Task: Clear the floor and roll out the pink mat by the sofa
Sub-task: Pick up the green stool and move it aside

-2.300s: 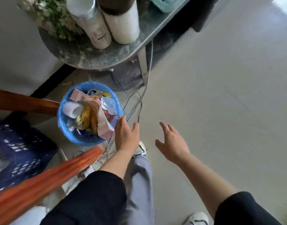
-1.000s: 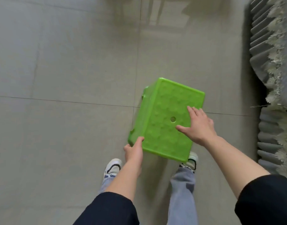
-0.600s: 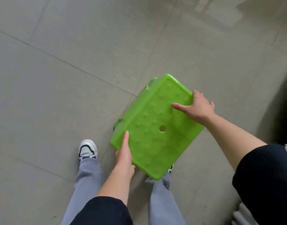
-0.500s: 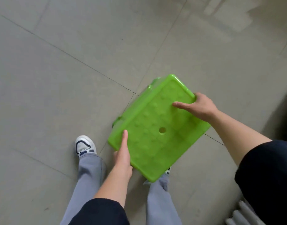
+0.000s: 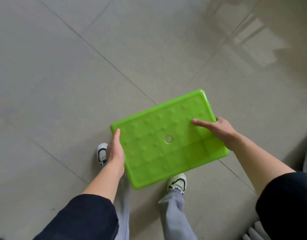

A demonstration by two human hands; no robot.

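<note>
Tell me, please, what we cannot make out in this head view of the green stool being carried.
- Green stool: legs and underside hidden beneath its own top.
- Left hand and right hand: fingers curl under the stool's edges, out of sight.
- Grey ribbed object: cut off by the bottom-right corner, cannot be identified.
- Pink mat: nowhere in frame.

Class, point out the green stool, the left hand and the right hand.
green stool (image 5: 168,148), head view, bumpy top surface.
left hand (image 5: 115,151), head view, back of hand.
right hand (image 5: 218,129), head view, back of hand.
</note>
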